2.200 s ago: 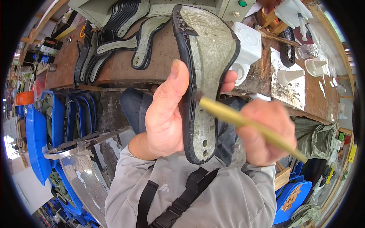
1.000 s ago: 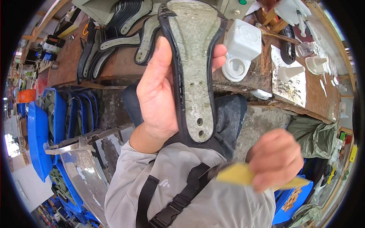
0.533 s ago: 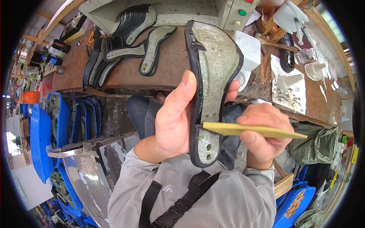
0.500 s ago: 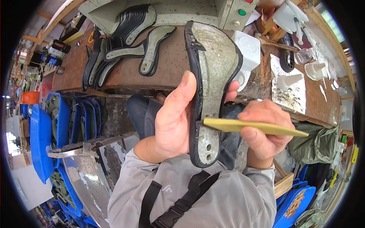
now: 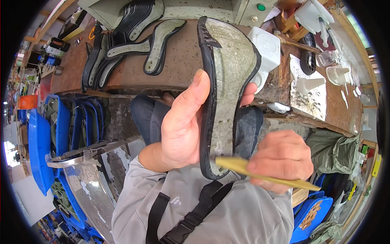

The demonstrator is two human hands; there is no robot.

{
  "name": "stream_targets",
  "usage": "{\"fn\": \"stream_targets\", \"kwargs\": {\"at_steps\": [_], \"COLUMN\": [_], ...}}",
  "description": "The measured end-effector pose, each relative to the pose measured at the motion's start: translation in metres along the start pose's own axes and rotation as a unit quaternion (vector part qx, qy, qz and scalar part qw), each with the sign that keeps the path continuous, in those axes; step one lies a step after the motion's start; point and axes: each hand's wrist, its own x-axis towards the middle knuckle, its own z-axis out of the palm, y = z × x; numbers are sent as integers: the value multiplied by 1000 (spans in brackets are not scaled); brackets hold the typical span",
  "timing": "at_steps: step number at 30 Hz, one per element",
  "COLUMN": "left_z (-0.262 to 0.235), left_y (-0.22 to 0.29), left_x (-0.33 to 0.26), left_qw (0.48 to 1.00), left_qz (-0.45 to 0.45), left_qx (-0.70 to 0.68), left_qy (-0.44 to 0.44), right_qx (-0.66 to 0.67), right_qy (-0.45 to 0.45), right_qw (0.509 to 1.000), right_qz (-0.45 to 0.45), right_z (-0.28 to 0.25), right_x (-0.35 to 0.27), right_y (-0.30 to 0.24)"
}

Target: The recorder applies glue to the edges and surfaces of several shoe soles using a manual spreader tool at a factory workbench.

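Upright in front of me stands a shoe sole [image 5: 229, 73], its grey-green face toward me and a black raised rim around it. My left hand [image 5: 180, 122] grips it at the waist, thumb along the left rim and fingertips showing at the right edge. In my right hand [image 5: 282, 160], closed with a blurred outline, is a flat yellow-handled brush [image 5: 235, 165]. The brush's tip meets the narrow heel end of the sole and covers part of it; its bristles are barely visible.
Beyond my hands runs a brown workbench [image 5: 178, 57] with a row of stacked soles [image 5: 140, 20] and loose soles [image 5: 162, 46]. White plastic bottle [image 5: 266, 46] and stained paper [image 5: 304, 91] lie to the right. Blue bins [image 5: 40, 150] stand at left, another bin [image 5: 315, 219] lower right.
My right hand has moved the brush down along the sole, from above the heel holes onto the heel end. My left hand keeps its grip on the sole.
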Motion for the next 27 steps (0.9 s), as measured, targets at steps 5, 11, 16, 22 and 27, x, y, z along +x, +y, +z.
{"fn": "stream_targets", "kwargs": {"at_steps": [5, 11, 16, 22, 27], "left_z": [-11, -14, -18, -19, -14], "left_y": [1, 6, 10, 10, 9], "left_x": [2, 17, 18, 23, 23], "left_qw": [999, 997, 991, 991, 988], "left_qz": [10, 54, 91, 113, 140], "left_qx": [-18, -10, -23, -28, -45], "left_qy": [-32, -60, -99, -71, -55], "right_qx": [-101, -60, 29, 80, -84], "right_qy": [167, 23, -3, -75, -24], "right_qw": [955, 998, 1000, 990, 993], "right_qz": [223, -28, -7, -84, -83], "right_z": [12, -14, -5, -12, 2], "right_x": [20, -7, -8, -25, -17], "right_y": [-9, -10, -6, -30, -11]}}
